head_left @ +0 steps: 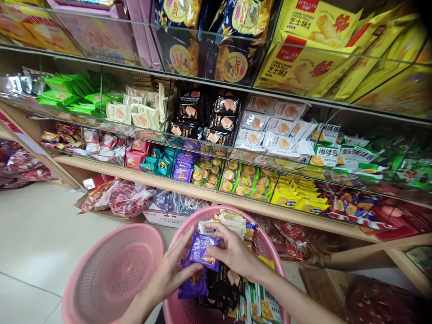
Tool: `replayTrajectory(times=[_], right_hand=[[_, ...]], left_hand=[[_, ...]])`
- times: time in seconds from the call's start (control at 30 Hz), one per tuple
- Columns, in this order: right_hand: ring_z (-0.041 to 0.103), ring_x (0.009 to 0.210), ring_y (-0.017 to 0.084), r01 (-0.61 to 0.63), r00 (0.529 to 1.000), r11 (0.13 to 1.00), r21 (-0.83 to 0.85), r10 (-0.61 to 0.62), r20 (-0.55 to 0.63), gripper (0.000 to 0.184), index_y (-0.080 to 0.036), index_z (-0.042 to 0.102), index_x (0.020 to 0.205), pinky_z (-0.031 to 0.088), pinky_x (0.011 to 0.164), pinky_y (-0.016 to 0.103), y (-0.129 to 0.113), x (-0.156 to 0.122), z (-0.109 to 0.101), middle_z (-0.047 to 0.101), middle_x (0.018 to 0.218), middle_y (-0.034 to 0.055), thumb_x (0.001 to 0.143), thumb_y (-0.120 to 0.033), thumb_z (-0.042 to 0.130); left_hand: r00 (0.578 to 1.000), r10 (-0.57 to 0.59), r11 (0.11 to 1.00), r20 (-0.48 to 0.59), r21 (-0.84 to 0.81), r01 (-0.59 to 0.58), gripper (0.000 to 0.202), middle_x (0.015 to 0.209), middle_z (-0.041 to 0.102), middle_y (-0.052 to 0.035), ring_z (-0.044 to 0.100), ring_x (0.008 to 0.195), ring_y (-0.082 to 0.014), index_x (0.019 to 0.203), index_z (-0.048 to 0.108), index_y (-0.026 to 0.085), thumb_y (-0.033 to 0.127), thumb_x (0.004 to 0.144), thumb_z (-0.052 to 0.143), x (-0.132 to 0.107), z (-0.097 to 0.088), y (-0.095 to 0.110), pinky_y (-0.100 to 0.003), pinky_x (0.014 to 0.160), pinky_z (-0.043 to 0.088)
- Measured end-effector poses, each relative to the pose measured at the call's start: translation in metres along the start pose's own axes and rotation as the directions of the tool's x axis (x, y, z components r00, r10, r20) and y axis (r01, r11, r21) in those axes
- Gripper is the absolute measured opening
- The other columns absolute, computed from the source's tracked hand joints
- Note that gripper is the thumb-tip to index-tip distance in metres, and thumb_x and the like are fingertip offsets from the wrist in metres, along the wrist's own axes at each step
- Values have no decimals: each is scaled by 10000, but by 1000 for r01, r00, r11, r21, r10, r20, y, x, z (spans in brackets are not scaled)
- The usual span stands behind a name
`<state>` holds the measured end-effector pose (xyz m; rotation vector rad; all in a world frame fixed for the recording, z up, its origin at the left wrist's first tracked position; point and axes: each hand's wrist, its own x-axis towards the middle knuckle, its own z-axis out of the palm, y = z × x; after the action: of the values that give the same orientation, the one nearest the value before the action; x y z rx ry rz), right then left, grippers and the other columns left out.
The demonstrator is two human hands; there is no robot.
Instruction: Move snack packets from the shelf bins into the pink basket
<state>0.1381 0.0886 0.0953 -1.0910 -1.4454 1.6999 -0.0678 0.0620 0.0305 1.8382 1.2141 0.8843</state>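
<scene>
Over a pink plastic basket (171,308), my right hand (232,252) grips a small purple snack packet (202,248), thumb pressed on its front. My left hand (170,270) is curled around the left side of the same purple packets, its fingers touching them. Another purple packet (195,285) shows just below, partly covered by my left thumb. Inside the basket lie black packets (224,288), white-and-green packets (265,299) and cream packets (232,220). My hands and forearms hide part of the contents.
A second pink basket (124,274) stands on the tiled floor (30,252) to the left. Ahead, shelves with clear dividers hold sorted snacks, including purple packets (184,166) and yellow packets (297,193). Bagged goods (131,198) and a cardboard box (320,292) sit under the lowest wooden shelf (162,180).
</scene>
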Motion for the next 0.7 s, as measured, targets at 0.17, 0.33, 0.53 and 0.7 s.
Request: replayTrajectory(times=[0.17, 0.33, 0.53, 0.7], right_hand=[[599, 906, 196, -44, 999, 996, -81, 43, -4, 363, -232, 560, 1118, 474, 773, 286, 3, -17, 15, 626, 1018, 22, 768, -308, 623], [586, 999, 232, -4, 1000, 944, -331, 5, 3, 473, -256, 516, 1219, 453, 866, 328, 4, -34, 28, 631, 1121, 36, 766, -339, 628], [567, 1034, 280, 147, 989, 625, -767, -113, 97, 655, -266, 426, 1323, 440, 903, 391, 22, -43, 36, 610, 1168, 80, 730, -366, 684], [613, 785, 247, 234, 938, 268, -934, -314, 145, 531, -231, 511, 1215, 462, 759, 375, 56, -44, 42, 672, 879, 53, 737, -386, 683]], left_hand=[[975, -216, 810, 52, -548, 208, 838, 1256, 538, -112, 566, 1069, -229, 1422, 174, 263, 333, 742, 658, -18, 3, 24, -358, 904, 494], [893, -398, 566, 209, -710, 419, 589, 1183, 562, -79, 590, 871, -165, 1271, 425, 251, 355, 739, 655, -34, -2, 30, -282, 721, 514], [826, -486, 611, 285, -565, 555, 478, 1001, 626, -27, 566, 862, -150, 1202, 519, 243, 429, 769, 597, -36, -17, 28, -256, 742, 480], [850, -459, 776, 260, -348, 526, 458, 626, 559, 33, 485, 606, -102, 1134, 585, 179, 460, 776, 531, -21, -15, 29, -212, 592, 420]])
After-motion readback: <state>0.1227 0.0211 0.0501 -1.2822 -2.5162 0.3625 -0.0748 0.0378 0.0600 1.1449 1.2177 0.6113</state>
